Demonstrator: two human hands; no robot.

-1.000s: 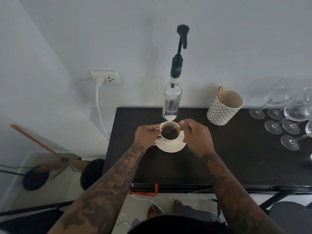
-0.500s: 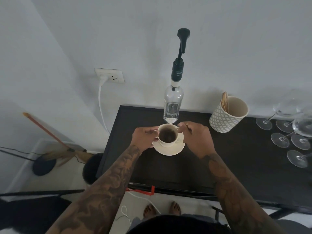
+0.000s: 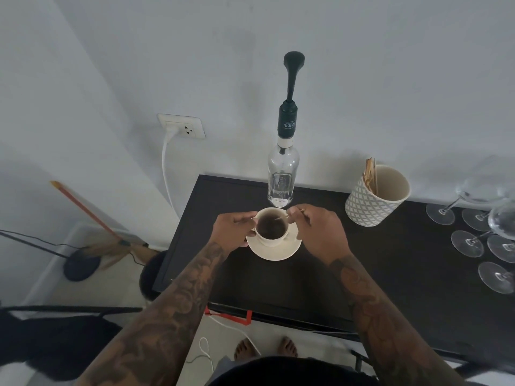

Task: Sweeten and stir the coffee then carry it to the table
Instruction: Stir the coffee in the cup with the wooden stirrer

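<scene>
A cream coffee cup (image 3: 271,238) with dark coffee stands on a cream saucer (image 3: 274,249) on the black counter (image 3: 395,263). My left hand (image 3: 232,232) grips the cup at its left side, by the handle. My right hand (image 3: 320,232) pinches a thin wooden stir stick (image 3: 284,217) whose tip dips into the coffee. Just behind the cup stands a clear syrup bottle (image 3: 282,174) with a tall black pump.
A patterned cup holding wooden sticks (image 3: 376,195) stands at the back right. Several wine glasses (image 3: 485,232) lie and stand at the far right. A wall socket with a white cable (image 3: 182,129) is at the left; a broom (image 3: 92,218) leans below it.
The view has shifted slightly; both hands stay at the cup. The stick in my right hand has moved a little within the coffee.
</scene>
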